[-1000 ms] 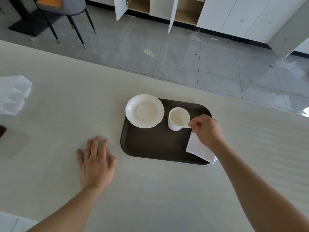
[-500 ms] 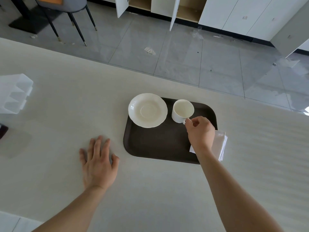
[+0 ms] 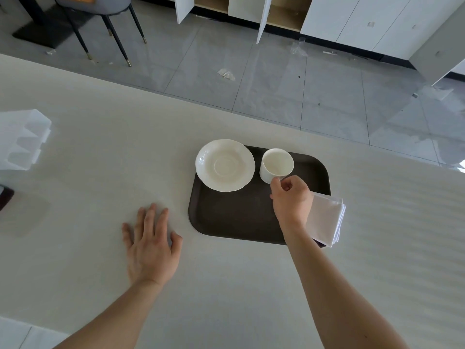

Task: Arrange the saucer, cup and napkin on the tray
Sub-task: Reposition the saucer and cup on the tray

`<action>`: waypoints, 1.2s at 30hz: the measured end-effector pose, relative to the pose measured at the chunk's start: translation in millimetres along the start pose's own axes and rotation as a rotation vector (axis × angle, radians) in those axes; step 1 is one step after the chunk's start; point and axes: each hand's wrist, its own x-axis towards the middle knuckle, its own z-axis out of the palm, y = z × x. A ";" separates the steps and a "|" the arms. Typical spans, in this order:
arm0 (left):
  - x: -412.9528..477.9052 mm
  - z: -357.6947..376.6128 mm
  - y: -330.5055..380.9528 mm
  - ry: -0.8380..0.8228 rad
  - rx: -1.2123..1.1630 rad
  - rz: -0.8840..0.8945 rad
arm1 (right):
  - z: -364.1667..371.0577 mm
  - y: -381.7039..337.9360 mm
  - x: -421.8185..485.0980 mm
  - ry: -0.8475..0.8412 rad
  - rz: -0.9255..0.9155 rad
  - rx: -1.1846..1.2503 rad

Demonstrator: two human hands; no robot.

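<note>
A dark brown tray (image 3: 234, 217) lies on the pale table. A white saucer (image 3: 224, 165) rests on its far left corner, overhanging the rim. Right beside the saucer stands a white cup (image 3: 276, 164), upright and empty. My right hand (image 3: 290, 197) pinches the cup's handle at its near side; the handle itself is hidden by the fingers. A folded white napkin (image 3: 327, 219) lies over the tray's near right edge, partly behind my right wrist. My left hand (image 3: 151, 244) lies flat on the table, fingers spread, left of the tray.
A clear plastic container (image 3: 22, 139) sits at the table's left edge, with a dark object (image 3: 5, 201) below it. Beyond the table's far edge are grey floor tiles, a chair (image 3: 100, 18) and white cabinets with open doors.
My right hand left the napkin and closed on the cup's handle. The cup has shifted slightly farther back on the tray. The left hand stays flat.
</note>
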 end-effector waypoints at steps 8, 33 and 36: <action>-0.8 -1.1 0.7 0.007 -0.008 -0.002 | 3.4 -7.3 -1.5 -0.006 0.008 0.017; -1.1 -4.6 3.5 -0.011 -0.008 -0.016 | 3.2 -7.9 -0.5 -0.083 -0.041 -0.002; -1.0 -5.3 3.4 -0.015 -0.009 -0.016 | 3.2 -7.1 -0.6 -0.082 -0.042 0.000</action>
